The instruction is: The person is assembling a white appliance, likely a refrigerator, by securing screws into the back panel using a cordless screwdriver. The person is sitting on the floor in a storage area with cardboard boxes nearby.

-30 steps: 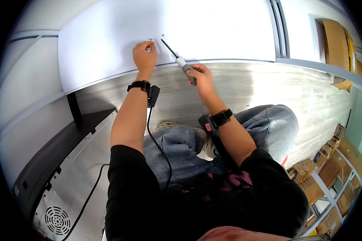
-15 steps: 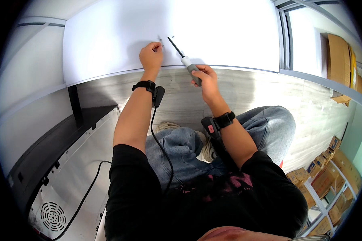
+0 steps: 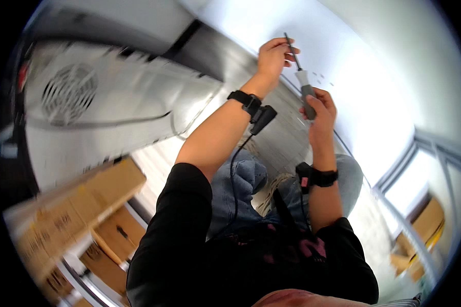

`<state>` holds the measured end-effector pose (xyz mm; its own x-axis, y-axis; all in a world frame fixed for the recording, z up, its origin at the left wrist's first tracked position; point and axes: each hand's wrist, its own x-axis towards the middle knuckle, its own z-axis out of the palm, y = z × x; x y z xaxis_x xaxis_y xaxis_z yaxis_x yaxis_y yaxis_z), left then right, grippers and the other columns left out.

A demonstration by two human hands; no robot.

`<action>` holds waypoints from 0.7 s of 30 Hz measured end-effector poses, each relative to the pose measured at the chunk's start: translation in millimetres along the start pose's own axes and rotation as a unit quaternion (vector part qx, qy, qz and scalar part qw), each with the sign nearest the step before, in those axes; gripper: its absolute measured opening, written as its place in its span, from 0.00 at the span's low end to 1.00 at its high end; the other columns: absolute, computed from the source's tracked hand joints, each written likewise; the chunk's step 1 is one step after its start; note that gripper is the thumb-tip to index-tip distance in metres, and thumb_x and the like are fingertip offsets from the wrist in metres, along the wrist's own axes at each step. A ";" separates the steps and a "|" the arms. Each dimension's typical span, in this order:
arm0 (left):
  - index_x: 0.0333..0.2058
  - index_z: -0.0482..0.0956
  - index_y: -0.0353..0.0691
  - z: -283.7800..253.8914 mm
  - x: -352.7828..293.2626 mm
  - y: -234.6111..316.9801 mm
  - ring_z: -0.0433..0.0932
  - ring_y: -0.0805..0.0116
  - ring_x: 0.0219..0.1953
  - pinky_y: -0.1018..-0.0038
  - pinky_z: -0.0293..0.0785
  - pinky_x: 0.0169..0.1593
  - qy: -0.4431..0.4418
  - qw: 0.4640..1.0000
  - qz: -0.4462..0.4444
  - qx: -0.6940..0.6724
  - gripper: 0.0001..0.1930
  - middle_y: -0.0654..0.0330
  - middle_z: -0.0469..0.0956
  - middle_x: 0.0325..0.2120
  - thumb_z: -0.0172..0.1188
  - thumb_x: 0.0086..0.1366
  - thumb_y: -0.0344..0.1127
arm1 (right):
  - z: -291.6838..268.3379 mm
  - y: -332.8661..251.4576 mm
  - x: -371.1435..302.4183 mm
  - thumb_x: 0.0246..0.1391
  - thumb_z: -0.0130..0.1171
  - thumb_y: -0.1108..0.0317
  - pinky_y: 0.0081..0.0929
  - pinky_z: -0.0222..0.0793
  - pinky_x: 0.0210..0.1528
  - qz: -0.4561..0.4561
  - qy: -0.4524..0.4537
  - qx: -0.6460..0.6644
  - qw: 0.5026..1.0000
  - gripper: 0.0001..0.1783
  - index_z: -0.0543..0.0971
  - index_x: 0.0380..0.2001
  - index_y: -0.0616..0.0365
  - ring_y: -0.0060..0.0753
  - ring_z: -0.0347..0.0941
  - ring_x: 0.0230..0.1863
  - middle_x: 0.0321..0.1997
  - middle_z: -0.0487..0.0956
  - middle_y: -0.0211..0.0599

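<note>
My right hand (image 3: 321, 107) is wrapped around the grey handle of a screwdriver (image 3: 307, 94), whose dark shaft points up and away. Close to the shaft's tip is my left hand (image 3: 275, 57), its fingers curled and drawn together. What they hold, if anything, is hidden by the fingers and the shaft. Several small screws (image 3: 320, 78) lie on the white shelf (image 3: 361, 92), just right of the screwdriver. Black straps with small black devices are on both wrists.
A metal casing with a round vent (image 3: 70, 94) and a cable is at left. Cardboard boxes (image 3: 79, 212) are stacked at lower left, and another box (image 3: 427, 221) is at right behind the grey frame (image 3: 402, 222). A black cable (image 3: 232, 174) runs from the left wrist device.
The view has swung round, bringing the casing and boxes into the left side. My left hand has left the screws and come up beside the screwdriver's tip; my right hand still holds the handle.
</note>
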<state>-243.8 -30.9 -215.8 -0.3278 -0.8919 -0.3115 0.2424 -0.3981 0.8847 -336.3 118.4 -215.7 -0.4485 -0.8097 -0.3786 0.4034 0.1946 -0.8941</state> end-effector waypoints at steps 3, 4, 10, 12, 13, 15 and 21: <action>0.40 0.75 0.38 -29.4 -36.0 47.7 0.72 0.77 0.25 0.80 0.68 0.30 0.030 0.998 0.040 -0.038 0.11 0.60 0.79 0.30 0.42 0.66 0.31 | 36.6 -27.2 -20.4 0.48 0.56 0.71 0.19 0.60 0.22 -0.010 -0.095 -0.027 0.995 0.17 0.71 0.44 0.60 0.23 0.70 0.22 0.32 0.75 0.35; 0.41 0.74 0.38 -40.2 -49.8 58.8 0.72 0.77 0.25 0.80 0.69 0.30 0.049 0.996 0.054 -0.046 0.11 0.60 0.79 0.30 0.42 0.66 0.31 | 46.3 -34.1 -27.5 0.48 0.56 0.71 0.19 0.60 0.21 -0.006 -0.126 -0.033 0.991 0.18 0.70 0.45 0.60 0.23 0.70 0.22 0.32 0.75 0.35; 0.40 0.72 0.38 -95.3 -164.7 120.3 0.74 0.77 0.26 0.78 0.70 0.30 0.119 0.983 0.132 -0.055 0.11 0.57 0.79 0.29 0.42 0.68 0.36 | 83.5 -46.0 -78.9 0.45 0.54 0.75 0.17 0.56 0.19 -0.021 -0.343 -0.013 0.939 0.22 0.67 0.47 0.60 0.23 0.68 0.24 0.34 0.73 0.37; 0.39 0.72 0.37 -111.2 -200.4 137.3 0.74 0.76 0.25 0.78 0.71 0.30 0.129 0.976 0.172 -0.039 0.12 0.56 0.79 0.28 0.42 0.69 0.37 | 95.0 -50.5 -100.1 0.43 0.51 0.78 0.15 0.56 0.19 -0.017 -0.391 0.004 0.920 0.23 0.65 0.46 0.61 0.21 0.68 0.23 0.34 0.74 0.38; 0.39 0.72 0.37 -118.8 -215.0 142.7 0.74 0.76 0.24 0.78 0.71 0.30 0.123 0.973 0.194 -0.037 0.13 0.55 0.79 0.27 0.42 0.69 0.38 | 99.1 -52.4 -110.5 0.43 0.51 0.78 0.14 0.56 0.19 -0.035 -0.408 -0.009 0.912 0.22 0.65 0.46 0.61 0.21 0.68 0.23 0.34 0.74 0.38; 0.39 0.73 0.37 -133.5 -240.8 149.2 0.76 0.73 0.24 0.78 0.72 0.30 0.122 0.962 0.241 -0.029 0.14 0.52 0.80 0.27 0.43 0.69 0.41 | 106.2 -54.8 -127.5 0.43 0.52 0.79 0.13 0.57 0.19 -0.067 -0.435 -0.036 0.897 0.22 0.65 0.45 0.62 0.20 0.68 0.22 0.35 0.75 0.39; 0.37 0.74 0.35 -186.1 -300.8 170.5 0.78 0.70 0.25 0.77 0.73 0.32 0.148 0.936 0.316 -0.050 0.16 0.50 0.80 0.29 0.43 0.69 0.43 | 153.9 -57.5 -172.3 0.46 0.60 0.74 0.12 0.59 0.20 -0.130 -0.428 -0.069 0.891 0.20 0.71 0.44 0.64 0.16 0.68 0.23 0.35 0.75 0.37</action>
<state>66.0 129.5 -35.8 0.1741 -0.9704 0.1677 0.3910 0.2244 0.8926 -159.5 161.5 -62.2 0.2852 -0.9515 0.1152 0.2469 -0.0432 -0.9681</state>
